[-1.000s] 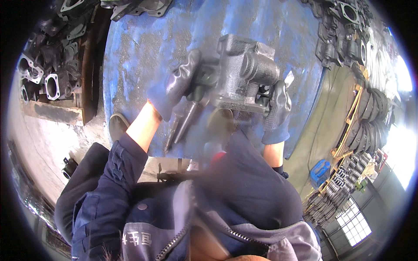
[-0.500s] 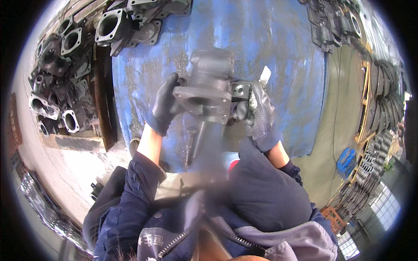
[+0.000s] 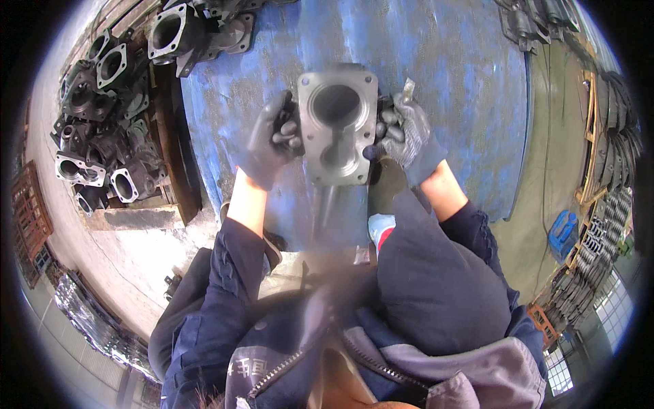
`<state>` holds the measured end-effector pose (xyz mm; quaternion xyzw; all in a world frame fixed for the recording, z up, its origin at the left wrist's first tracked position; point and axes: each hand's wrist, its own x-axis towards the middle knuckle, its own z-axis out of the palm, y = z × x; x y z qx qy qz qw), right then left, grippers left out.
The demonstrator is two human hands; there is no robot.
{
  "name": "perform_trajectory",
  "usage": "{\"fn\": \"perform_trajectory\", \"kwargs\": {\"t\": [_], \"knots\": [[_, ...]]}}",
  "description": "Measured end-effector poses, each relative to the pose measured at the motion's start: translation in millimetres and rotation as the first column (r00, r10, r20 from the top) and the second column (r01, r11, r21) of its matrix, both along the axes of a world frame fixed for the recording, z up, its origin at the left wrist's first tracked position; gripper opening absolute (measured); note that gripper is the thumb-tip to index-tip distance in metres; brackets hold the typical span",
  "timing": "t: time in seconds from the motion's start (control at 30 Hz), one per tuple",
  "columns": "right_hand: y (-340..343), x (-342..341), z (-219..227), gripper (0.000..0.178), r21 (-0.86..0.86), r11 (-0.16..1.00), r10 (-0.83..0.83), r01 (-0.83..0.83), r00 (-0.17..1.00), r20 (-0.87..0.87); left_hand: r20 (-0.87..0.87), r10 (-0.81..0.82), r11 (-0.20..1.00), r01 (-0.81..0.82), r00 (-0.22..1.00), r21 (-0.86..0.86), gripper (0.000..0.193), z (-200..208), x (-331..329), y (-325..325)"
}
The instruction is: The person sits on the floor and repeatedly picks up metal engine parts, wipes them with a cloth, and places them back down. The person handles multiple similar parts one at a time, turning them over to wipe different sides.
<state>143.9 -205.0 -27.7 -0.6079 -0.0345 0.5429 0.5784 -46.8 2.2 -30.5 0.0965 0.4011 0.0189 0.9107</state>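
Observation:
Between both hands I hold a dark grey metal casting (image 3: 321, 144), its flat flange facing up toward me. A large round bore, a smaller one below it and several bolt holes show in the flange. My left hand (image 3: 268, 140), in a dark glove, has its fingers curled against the casting's left side. On the opposite side my right hand (image 3: 411, 135), also gloved, grips it with bent fingers. A pale, narrow piece (image 3: 408, 88) sticks up from the right hand; its kind cannot be made out. Below the casting the picture is blurred.
A worn blue table (image 3: 463, 129) lies beneath my hands. Similar castings (image 3: 102, 136) are heaped in a wooden crate at left, with more castings (image 3: 204, 34) at the table's far left and far right. A blue plastic object (image 3: 563, 235) and stacked metal parts (image 3: 586, 252) stand at right.
The casting has been tilted, so its flange with the two bores now faces me instead of lying nearly edge-on. Both hands have turned with it and moved slightly away from me.

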Motion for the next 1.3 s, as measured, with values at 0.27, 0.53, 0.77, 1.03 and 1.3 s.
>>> {"fn": "perform_trajectory", "kwargs": {"t": [0.27,0.53,0.77,1.03,1.3], "knots": [[23.5,-4.7,24.1,0.017,-0.104,0.922,-0.381,0.372,0.828,-0.412,-0.443,-0.048,0.738,0.331,0.895,0.588,0.028,37.6,18.6,9.6],[30.6,-27.0,47.1,0.027,0.069,0.965,-0.230,0.253,0.942,-0.244,-0.688,0.037,-0.381,0.647,0.724,0.660,0.059,76.2,40.8,-37.2],[37.6,-40.0,50.6,0.037,-0.051,0.993,-0.112,0.102,0.964,-0.241,-0.829,-0.014,-0.286,0.792,0.559,0.539,0.060,57.6,24.8,-11.7],[40.4,-33.5,-14.2,0.028,0.074,0.997,-0.021,0.018,0.998,0.052,-0.463,-0.007,0.303,0.443,0.886,0.844,0.055,27.4,-10.2,12.7],[66.3,-47.9,-58.5,0.023,0.044,0.998,0.030,-0.044,0.961,0.275,-0.463,-0.054,0.485,0.429,0.885,0.762,0.050,39.4,-12.5,18.1]]}}
